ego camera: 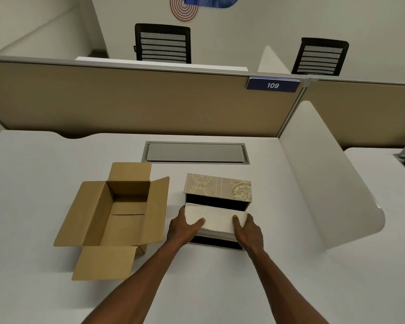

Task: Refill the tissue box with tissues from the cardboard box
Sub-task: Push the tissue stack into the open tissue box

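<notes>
A white stack of tissues (216, 219) sits at the top of the open tissue box (216, 242), whose inside is dark. The box's beige patterned lid (218, 187) stands raised behind the stack. My left hand (182, 226) grips the stack's left end, thumb on top. My right hand (248, 230) grips its right end the same way. To the left stands the brown cardboard box (117, 213), flaps spread open, with nothing visible inside.
Everything rests on a white desk (220, 288). A grey cable hatch (195, 152) lies behind the tissue box. A tan partition (126, 101) closes the back and a white curved divider (325, 178) the right side. Two black chairs stand beyond.
</notes>
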`<state>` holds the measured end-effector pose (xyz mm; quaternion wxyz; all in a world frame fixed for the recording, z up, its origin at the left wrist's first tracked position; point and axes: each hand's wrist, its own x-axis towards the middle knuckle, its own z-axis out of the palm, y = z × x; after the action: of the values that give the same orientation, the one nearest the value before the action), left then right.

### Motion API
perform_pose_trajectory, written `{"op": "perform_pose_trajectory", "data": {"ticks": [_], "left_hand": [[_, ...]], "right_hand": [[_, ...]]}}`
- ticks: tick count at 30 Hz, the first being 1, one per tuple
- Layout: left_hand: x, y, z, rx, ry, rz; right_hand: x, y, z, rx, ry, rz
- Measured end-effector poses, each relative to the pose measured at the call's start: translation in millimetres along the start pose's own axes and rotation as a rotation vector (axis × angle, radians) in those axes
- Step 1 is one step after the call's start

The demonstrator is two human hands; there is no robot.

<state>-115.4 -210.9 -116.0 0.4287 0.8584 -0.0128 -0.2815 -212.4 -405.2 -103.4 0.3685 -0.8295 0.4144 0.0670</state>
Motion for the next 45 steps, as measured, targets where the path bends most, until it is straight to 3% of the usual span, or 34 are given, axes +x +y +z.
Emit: {"op": "perform_pose_trajectory", "data": {"ticks": [6,17,19,22,24,26,29,32,37,41,45], "left_hand": [[-4,0,1,-0.170,0.092,-0.086],[-4,-4,-2,-0.050,0.047,-0.019],[-7,-1,3,-0.004,0.092,-0.017],[-20,5,15,0.154,0.286,0.144],[-33,8,26,0.222,0.390,0.380],[-40,8,39,0.268,0.414,0.642],[-32,6,47,0.445,0.237,0.834],[-19,1,43,0.651,0.104,0.720],[-6,-13,28,0.840,0.087,0.634],[-2,-23,16,0.802,0.094,0.570],[-3,-29,10,0.734,0.083,0.555]], "right_hand": [[-7,4,5,0.160,0.055,0.072],[-8,7,8,0.109,0.049,0.005],[-9,6,10,0.091,0.119,-0.002],[-18,1,11,0.039,0.389,-0.130],[-24,-2,17,-0.017,0.552,-0.311],[-28,-5,25,-0.082,0.611,-0.520],[-30,-9,37,-0.246,0.366,-0.751],[-24,0,42,-0.398,0.118,-0.738],[-14,11,43,-0.440,0.108,-0.706],[-10,18,39,-0.380,0.179,-0.610],[-6,26,31,-0.291,0.139,-0.564]]}}
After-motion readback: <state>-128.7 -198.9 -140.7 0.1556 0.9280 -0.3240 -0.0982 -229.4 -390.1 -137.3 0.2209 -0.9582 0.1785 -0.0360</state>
